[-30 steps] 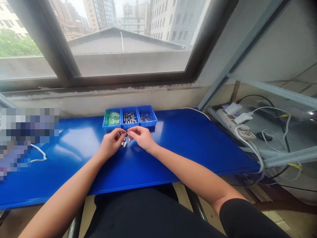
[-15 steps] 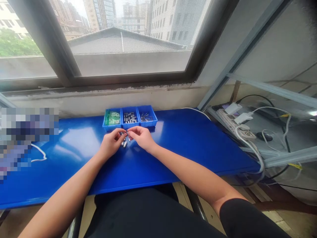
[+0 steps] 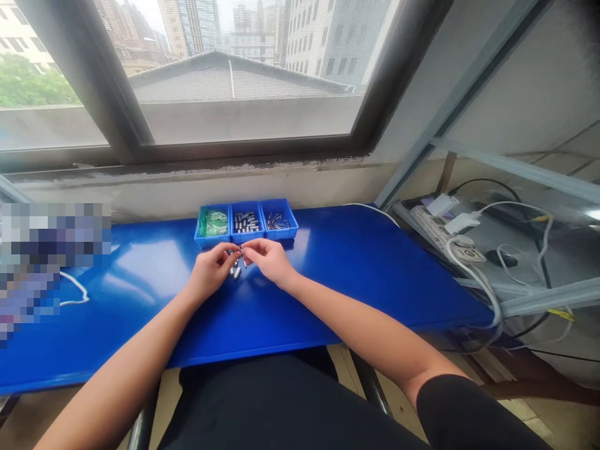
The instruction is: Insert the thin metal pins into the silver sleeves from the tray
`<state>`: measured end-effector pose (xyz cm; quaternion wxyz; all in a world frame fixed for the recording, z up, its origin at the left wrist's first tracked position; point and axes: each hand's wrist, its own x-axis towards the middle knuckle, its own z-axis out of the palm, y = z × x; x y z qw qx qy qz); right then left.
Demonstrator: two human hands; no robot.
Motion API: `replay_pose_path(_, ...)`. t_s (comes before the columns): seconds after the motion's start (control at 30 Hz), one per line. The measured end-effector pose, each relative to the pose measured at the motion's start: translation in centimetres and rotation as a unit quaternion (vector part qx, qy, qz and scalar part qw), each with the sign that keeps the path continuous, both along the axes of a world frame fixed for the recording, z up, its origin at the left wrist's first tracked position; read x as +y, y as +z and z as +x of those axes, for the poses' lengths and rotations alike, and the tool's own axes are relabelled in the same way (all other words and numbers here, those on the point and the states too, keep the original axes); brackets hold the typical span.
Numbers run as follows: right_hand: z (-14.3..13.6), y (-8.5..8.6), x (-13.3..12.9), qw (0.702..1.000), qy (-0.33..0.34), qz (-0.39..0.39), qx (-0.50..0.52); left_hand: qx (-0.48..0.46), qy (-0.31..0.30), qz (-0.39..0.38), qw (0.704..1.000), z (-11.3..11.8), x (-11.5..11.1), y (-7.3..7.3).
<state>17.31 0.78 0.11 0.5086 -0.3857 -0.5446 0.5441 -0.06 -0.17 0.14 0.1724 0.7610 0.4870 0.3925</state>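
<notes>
My left hand point(image 3: 216, 267) and my right hand point(image 3: 270, 261) meet over the blue table, fingertips almost touching. Both are closed in a pinch around small metal pieces point(image 3: 241, 251), largely covered by the fingers. A thin metal pin point(image 3: 244, 262) sticks down below the right fingertips. Just under the left fingers, a few short silvery cylinders point(image 3: 237, 273) show. Behind the hands stand three joined blue bins point(image 3: 247, 238): white pieces in a green bag point(image 3: 203, 221) on the left, short metal cylinders point(image 3: 246, 222) in the middle, thin metal pins point(image 3: 276, 222) on the right.
The blue table point(image 3: 356, 269) runs along the wall below a window. At right, a metal rack point(image 3: 415, 150) holds a power strip point(image 3: 445, 234) with white plugs and cables. A white cable point(image 3: 77, 301) lies at left beside a blurred-out area.
</notes>
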Motion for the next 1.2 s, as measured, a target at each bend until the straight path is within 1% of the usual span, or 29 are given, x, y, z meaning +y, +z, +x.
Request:
replay_pose_path(0.23, -0.21, -0.09, -0.15, 1.0, 0.006, 0.018, -0.007, 0.026, 0.008, -0.002, 1.0, -0.03, 0.01, 0.17)
replay_pose_path(0.53, -0.04, -0.15, 0.09, 1.0, 0.001, 0.005, 0.003, -0.003, 0.003, 0.002, 1.0, 0.13, -0.05, 0.12)
replay_pose_path(0.87, -0.15, -0.08, -0.18, 1.0, 0.007, 0.018, -0.005, 0.022, 0.005, -0.003, 1.0, -0.03, 0.01, 0.24)
replay_pose_path(1.0, -0.09, -0.12, -0.07, 1.0, 0.004, 0.015, 0.002, 0.013, 0.009, 0.002, 1.0, -0.01, 0.05, 0.04)
replay_pose_path(1.2, -0.1, -0.09, 0.0, 1.0, -0.001, 0.011, 0.0, 0.001, -0.004, 0.005, 1.0, -0.08, 0.06, -0.07)
